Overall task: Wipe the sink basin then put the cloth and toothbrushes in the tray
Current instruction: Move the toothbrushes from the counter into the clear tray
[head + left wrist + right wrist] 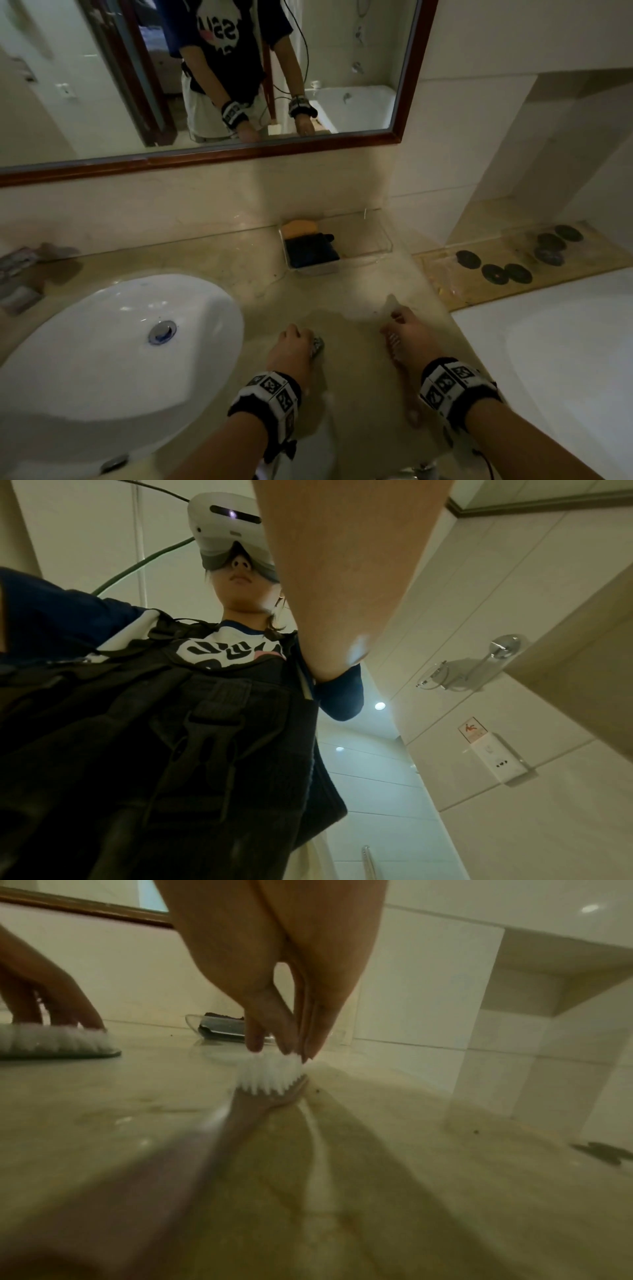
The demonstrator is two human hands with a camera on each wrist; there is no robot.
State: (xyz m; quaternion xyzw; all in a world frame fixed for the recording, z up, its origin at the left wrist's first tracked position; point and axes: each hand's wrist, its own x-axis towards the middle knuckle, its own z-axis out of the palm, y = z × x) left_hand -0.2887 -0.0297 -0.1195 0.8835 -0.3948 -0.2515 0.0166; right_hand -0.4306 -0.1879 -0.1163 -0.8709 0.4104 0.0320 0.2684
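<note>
I am standing at the worktop [191,246] with both hands down on it, between the sink [113,346] on the left side and the right edge. My right hand [409,330] is pinching the white bristle head of a toothbrush [270,1077] with its fingertips [255,1039], the handle lying flat on the worktop back toward my wrist. My left hand [291,353] is curling its fingers down onto the head of a second toothbrush [317,344], which is lying on the worktop just beside the sink rim; whether it is gripping or only touching, I cannot tell. The clear tray [373,236] is sitting near the back edge of the worktop, well apart from my hands, and it is holding the dark cloth [311,248] and an orange sponge [301,228].
</note>
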